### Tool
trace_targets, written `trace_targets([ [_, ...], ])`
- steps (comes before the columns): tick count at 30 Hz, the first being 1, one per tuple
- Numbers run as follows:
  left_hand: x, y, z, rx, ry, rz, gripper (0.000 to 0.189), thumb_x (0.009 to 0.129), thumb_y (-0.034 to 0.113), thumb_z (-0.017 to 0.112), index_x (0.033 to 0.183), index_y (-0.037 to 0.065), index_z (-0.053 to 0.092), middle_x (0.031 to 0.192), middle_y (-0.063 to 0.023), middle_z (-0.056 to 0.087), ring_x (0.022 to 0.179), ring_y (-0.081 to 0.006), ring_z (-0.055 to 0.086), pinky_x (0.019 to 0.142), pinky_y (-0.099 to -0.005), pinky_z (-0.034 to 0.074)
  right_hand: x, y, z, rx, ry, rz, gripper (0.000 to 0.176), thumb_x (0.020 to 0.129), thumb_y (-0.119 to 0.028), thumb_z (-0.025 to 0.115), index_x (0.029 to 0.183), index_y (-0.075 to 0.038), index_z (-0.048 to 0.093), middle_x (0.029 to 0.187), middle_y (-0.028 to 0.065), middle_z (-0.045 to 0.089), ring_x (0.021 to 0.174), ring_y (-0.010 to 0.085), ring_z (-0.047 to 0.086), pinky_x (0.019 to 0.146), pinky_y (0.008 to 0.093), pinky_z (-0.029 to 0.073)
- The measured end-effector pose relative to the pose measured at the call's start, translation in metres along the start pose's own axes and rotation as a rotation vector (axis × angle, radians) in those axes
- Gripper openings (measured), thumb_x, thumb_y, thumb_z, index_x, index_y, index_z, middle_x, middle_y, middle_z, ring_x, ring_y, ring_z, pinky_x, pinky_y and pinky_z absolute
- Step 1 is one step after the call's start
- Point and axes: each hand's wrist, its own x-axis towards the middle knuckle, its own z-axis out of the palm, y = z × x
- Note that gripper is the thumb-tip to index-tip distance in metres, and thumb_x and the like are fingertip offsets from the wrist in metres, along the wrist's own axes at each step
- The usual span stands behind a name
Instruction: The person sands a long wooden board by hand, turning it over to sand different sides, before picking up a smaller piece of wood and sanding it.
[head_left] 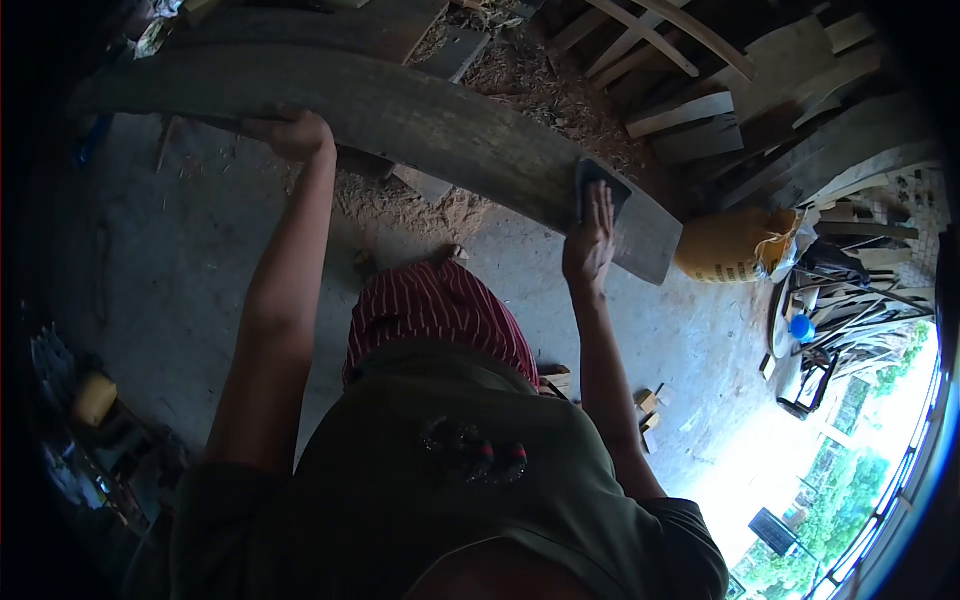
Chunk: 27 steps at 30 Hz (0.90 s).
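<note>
A long, weathered wooden board (450,130) stretches across the upper view, from the far left down to a squared end on the right. My left hand (295,136) is closed on its near edge, left of the middle; part of the fingers is in shadow. Close to the right end, my right hand (592,240) holds a dark sheet of sandpaper (618,192) against the board's face. Its fingers are straight and close together over the sheet. What supports the board underneath is hidden.
Wood shavings (540,90) lie beyond the board and sawdust (400,205) below it. A yellow sack (730,245) sits just past the board's right end. Planks (690,125) are piled at upper right. Small wood blocks (648,403) lie on the concrete floor (700,330).
</note>
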Motion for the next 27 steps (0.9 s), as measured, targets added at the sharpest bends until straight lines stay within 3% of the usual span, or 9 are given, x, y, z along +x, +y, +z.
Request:
trace_targets([
  [2, 0.000, 0.000, 0.008, -0.019, -0.011, 0.008, 0.066, 0.095, 0.017, 0.049, 0.145, -0.009, 0.014, 0.124, -0.0373, 0.050, 0.103, -0.0489, 0.062, 0.083, -0.0532, 0.054, -0.004, 0.007, -0.015, 0.043, -0.078, -0.008, 0.055, 0.083, 0.005, 0.046, 0.138, 0.001, 0.050, 0.145, 0.0231, 0.046, 0.138, 0.0379, 0.042, 0.114, 0.0449, 0.035],
  [3, -0.001, 0.005, 0.005, -0.015, -0.018, -0.025, 0.066, 0.095, 0.017, 0.049, 0.145, -0.009, 0.014, 0.124, -0.0369, 0.050, 0.103, -0.0491, 0.062, 0.083, -0.0531, 0.054, -0.007, 0.039, -0.016, -0.048, -0.039, -0.026, 0.053, 0.087, 0.004, 0.045, 0.140, -0.001, 0.049, 0.149, 0.0204, 0.043, 0.139, 0.0364, 0.040, 0.115, 0.0440, 0.035],
  [4, -0.003, 0.006, 0.001, -0.003, -0.030, -0.058, 0.066, 0.095, 0.016, 0.049, 0.145, -0.009, 0.014, 0.123, -0.0364, 0.051, 0.104, -0.0492, 0.061, 0.083, -0.0530, 0.054, -0.009, 0.079, -0.016, -0.106, 0.091, -0.037, 0.048, 0.089, -0.001, 0.047, 0.137, -0.001, 0.052, 0.144, 0.0218, 0.049, 0.135, 0.0366, 0.046, 0.113, 0.0444, 0.036],
  [6, -0.005, 0.011, -0.001, -0.010, -0.021, -0.051, 0.066, 0.094, 0.015, 0.049, 0.145, -0.011, 0.015, 0.125, -0.0369, 0.049, 0.105, -0.0494, 0.061, 0.085, -0.0529, 0.054, -0.006, 0.142, -0.022, -0.205, 0.159, 0.240, 0.040, 0.098, -0.009, 0.043, 0.135, -0.001, 0.054, 0.140, 0.0222, 0.053, 0.132, 0.0377, 0.048, 0.111, 0.0455, 0.038],
  [9, -0.008, 0.003, 0.009, -0.045, 0.025, 0.006, 0.067, 0.094, 0.015, 0.049, 0.144, -0.014, 0.017, 0.129, -0.0381, 0.046, 0.107, -0.0499, 0.059, 0.088, -0.0529, 0.052, -0.015, 0.126, -0.032, -0.169, 0.152, 0.315, 0.041, 0.101, -0.014, 0.041, 0.137, 0.002, 0.050, 0.144, 0.0229, 0.047, 0.135, 0.0388, 0.044, 0.113, 0.0457, 0.034],
  [14, -0.001, -0.014, 0.014, -0.010, 0.067, 0.081, 0.068, 0.094, 0.018, 0.050, 0.143, -0.018, 0.019, 0.132, -0.0400, 0.042, 0.111, -0.0510, 0.056, 0.091, -0.0533, 0.051, -0.075, 0.021, -0.021, -0.050, 0.105, 0.262, 0.044, 0.100, -0.009, 0.044, 0.142, 0.001, 0.045, 0.148, 0.0214, 0.044, 0.140, 0.0375, 0.038, 0.117, 0.0477, 0.028],
  [20, -0.003, 0.005, 0.004, 0.025, 0.017, 0.029, 0.068, 0.094, 0.017, 0.050, 0.143, -0.017, 0.017, 0.132, -0.0402, 0.043, 0.112, -0.0512, 0.056, 0.091, -0.0537, 0.051, -0.027, 0.120, -0.033, -0.045, 0.178, 0.238, 0.041, 0.100, -0.011, 0.044, 0.140, 0.000, 0.048, 0.146, 0.0219, 0.045, 0.138, 0.0378, 0.041, 0.115, 0.0473, 0.029],
  [22, -0.009, 0.023, -0.008, -0.010, -0.056, -0.104, 0.068, 0.095, 0.016, 0.049, 0.143, -0.017, 0.015, 0.132, -0.0404, 0.043, 0.112, -0.0508, 0.056, 0.092, -0.0539, 0.051, -0.040, 0.122, -0.033, -0.052, 0.185, 0.277, 0.041, 0.100, -0.012, 0.044, 0.140, 0.001, 0.048, 0.146, 0.0220, 0.046, 0.137, 0.0381, 0.041, 0.115, 0.0478, 0.029],
  [27, -0.003, 0.005, 0.005, 0.067, -0.002, -0.025, 0.067, 0.096, 0.014, 0.048, 0.144, -0.016, 0.013, 0.131, -0.0405, 0.043, 0.110, -0.0504, 0.058, 0.092, -0.0536, 0.053, -0.087, 0.053, -0.029, -0.099, 0.159, 0.317, 0.038, 0.101, -0.010, 0.046, 0.137, 0.001, 0.051, 0.146, 0.0224, 0.046, 0.138, 0.0388, 0.040, 0.114, 0.0479, 0.032],
])
